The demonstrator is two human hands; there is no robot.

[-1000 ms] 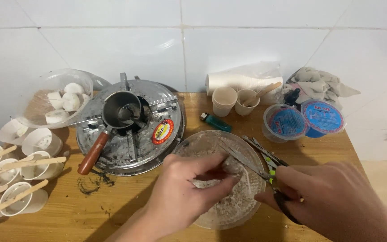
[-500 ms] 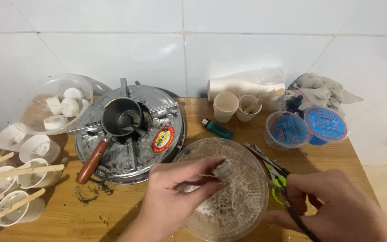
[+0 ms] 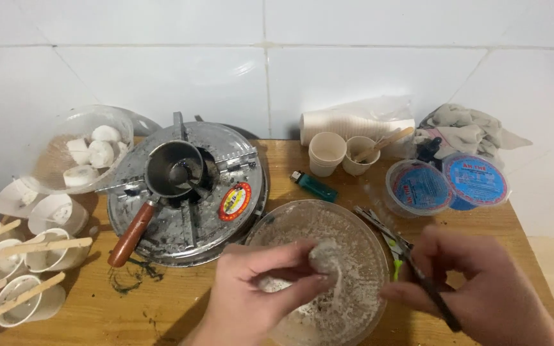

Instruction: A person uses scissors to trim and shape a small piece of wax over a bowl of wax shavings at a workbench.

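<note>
My left hand (image 3: pixel 261 288) pinches a small whitish-grey wax lump (image 3: pixel 325 255) over a clear round bowl (image 3: pixel 360 237) dusted with pale crumbs. My right hand (image 3: pixel 476 285) grips scissors (image 3: pixel 405 256) with black handles and a green inner grip, held shut beside the bowl's right rim. The blades point up and left, away from the lump. Both hands hover low over the wooden table (image 3: pixel 161 301).
A round metal stove (image 3: pixel 226 166) carries a small pot with a brown handle (image 3: pixel 133 225). Left: a clear bowl of white pieces (image 3: pixel 84 150) and paper cups with wooden sticks (image 3: pixel 24 256). Back: a green lighter (image 3: pixel 314 184), paper cups (image 3: pixel 326 152), two blue-lidded tubs (image 3: pixel 447 184), a cloth (image 3: pixel 466 131).
The scissors have drawn back from the bowl's middle to its right side. My left hand has lifted the lump out of the crumbs and closed round it.
</note>
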